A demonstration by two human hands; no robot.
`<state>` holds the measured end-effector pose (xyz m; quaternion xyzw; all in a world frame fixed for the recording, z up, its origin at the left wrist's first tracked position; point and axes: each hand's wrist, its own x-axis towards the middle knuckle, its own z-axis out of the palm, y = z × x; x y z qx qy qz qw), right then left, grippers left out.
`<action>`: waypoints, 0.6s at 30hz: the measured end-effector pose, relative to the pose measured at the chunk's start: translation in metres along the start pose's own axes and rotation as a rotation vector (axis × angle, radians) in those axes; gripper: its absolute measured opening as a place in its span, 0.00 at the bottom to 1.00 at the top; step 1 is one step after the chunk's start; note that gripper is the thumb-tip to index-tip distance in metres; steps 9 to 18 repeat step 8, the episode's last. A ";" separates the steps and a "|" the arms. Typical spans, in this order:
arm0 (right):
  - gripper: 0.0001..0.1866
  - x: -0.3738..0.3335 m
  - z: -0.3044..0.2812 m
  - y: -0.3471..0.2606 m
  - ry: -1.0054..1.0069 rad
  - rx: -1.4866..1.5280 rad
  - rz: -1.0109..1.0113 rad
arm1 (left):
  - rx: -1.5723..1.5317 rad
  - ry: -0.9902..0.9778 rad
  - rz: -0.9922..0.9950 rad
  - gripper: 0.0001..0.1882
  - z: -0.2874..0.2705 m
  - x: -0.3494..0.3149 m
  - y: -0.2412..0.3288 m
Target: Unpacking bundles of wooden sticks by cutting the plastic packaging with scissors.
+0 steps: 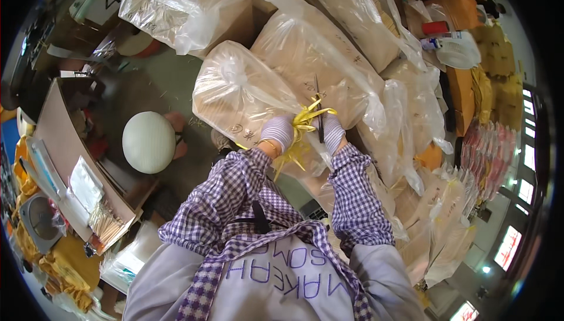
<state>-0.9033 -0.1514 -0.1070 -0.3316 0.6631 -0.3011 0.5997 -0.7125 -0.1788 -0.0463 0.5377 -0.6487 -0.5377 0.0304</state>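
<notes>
Both my hands wear striped gloves and meet in front of me over plastic-wrapped goods. A bunch of yellow plastic tying strips [302,122] is gripped in my left hand [278,131], with loose ends spreading upward and hanging down below. My right hand [333,133] is closed around a pair of dark scissors [321,122], whose slim blades point away from me beside the strips. Part of the handles is hidden by my fingers. Just beyond my left hand lies a clear-bagged brown bundle [235,94], its plastic gathered at one end.
More large bagged bundles [317,44] are piled ahead and to the right. A round pale stool seat [148,142] stands on the floor at left, near a brown table [70,139] with bags and thin sticks. A white plastic basket [460,50] sits at the far right.
</notes>
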 end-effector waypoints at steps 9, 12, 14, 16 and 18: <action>0.13 0.024 -0.017 -0.076 0.150 0.461 -0.040 | -1.265 -0.108 0.033 0.20 0.044 -0.072 -0.110; 0.13 0.024 -0.017 -0.076 0.150 0.461 -0.040 | -1.265 -0.108 0.033 0.20 0.044 -0.072 -0.110; 0.13 0.024 -0.017 -0.076 0.150 0.461 -0.040 | -1.265 -0.108 0.033 0.20 0.044 -0.072 -0.110; 0.13 0.024 -0.017 -0.076 0.150 0.461 -0.040 | -1.265 -0.108 0.033 0.20 0.044 -0.072 -0.110; 0.13 0.024 -0.017 -0.076 0.150 0.461 -0.040 | -1.265 -0.108 0.033 0.20 0.044 -0.072 -0.110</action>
